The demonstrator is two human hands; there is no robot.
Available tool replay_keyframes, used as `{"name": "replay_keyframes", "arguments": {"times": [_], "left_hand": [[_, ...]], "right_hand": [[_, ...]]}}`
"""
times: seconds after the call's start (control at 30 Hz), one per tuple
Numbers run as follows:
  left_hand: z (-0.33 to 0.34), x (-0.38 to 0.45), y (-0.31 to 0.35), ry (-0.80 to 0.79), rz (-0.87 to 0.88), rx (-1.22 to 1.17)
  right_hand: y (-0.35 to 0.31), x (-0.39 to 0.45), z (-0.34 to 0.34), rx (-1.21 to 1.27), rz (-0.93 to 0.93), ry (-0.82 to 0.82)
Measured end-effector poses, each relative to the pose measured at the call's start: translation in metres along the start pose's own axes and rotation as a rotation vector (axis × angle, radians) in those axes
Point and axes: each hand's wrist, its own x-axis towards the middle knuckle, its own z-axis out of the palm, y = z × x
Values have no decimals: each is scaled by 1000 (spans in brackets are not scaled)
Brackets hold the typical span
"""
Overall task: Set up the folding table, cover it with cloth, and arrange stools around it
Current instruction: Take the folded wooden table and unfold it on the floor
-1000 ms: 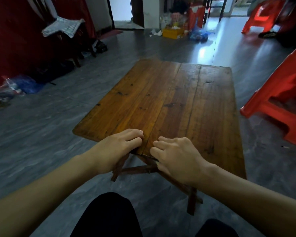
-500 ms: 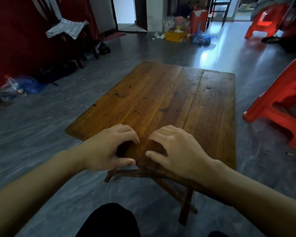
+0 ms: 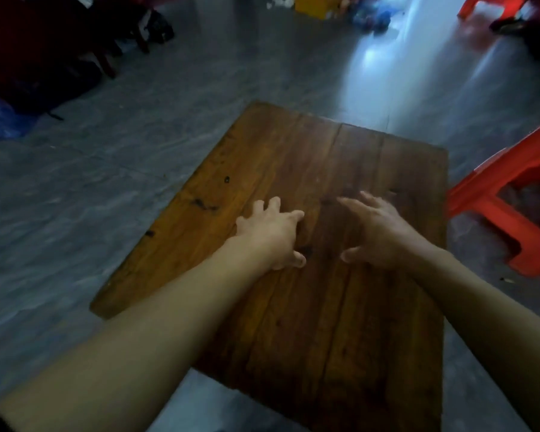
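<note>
The brown wooden folding table (image 3: 293, 157) stands in front of me, its plank top level and bare. My left hand (image 3: 273, 233) lies near the middle of the top with the fingers spread, pressing flat on the wood. My right hand (image 3: 379, 230) hovers just beside it with the fingers apart, holding nothing. The table's legs are hidden under the top. A red plastic stool (image 3: 508, 201) stands on the floor right of the table. No cloth is on the table.
Grey tiled floor (image 3: 106, 182) surrounds the table. Dark furniture and bags (image 3: 60, 57) sit at the far left, a blue bag (image 3: 0, 120) beside them. A yellow box (image 3: 314, 4) and clutter lie at the back. Another red stool (image 3: 480, 4) is far right.
Both hands left the table's near edge and moved forward onto the middle of the top, fingers opening. My view came closer over the table and tilted down.
</note>
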Motion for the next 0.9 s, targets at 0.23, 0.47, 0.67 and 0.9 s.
{"name": "replay_keyframes", "arguments": {"times": [0.23,0.47,0.67,0.9], "left_hand": [[-14,1,21,-147,-120,-77],[-25,23,34,-136,-197,-102],[-21,16,38,-103,-242,-139],[5,-33,63,25,-462,-220]], "right_hand": [[-9,8,-9,-17,119,-107],[-3,10,-13,-33,51,-147],[1,8,-18,-114,-37,-177],[52,13,-43,-113,-312,-309]]}}
